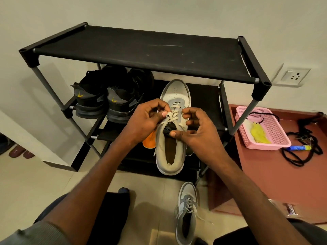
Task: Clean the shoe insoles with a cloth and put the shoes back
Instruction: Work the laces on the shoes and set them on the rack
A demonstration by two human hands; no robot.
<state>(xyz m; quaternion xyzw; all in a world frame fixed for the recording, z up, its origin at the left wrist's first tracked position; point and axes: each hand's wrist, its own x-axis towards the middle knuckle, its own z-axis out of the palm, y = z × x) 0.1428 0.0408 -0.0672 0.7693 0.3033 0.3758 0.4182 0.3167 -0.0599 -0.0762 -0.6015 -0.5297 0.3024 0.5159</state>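
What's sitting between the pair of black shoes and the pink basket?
In the head view, the grey sneaker sits between the black shoes and the pink basket, with both hands on its laces, plus a rack leg.

A black shoe rack (pixel 141 48) with grey metal poles stands against a plain off-white wall (pixel 159 11). Its top shelf is dark fabric, marked with pale scuffs. A white wall socket (pixel 292 76) with a switch sits low on the wall to the right of the rack. The floor (pixel 31 183) is pale cream tile, and a reddish-brown raised step (pixel 265 174) lies to the right, touching the rack's right legs. On the left, the wall turns a corner with a dark skirting strip (pixel 58 166) along its base. Warm indoor light falls evenly, throwing soft shadows on the tiles.
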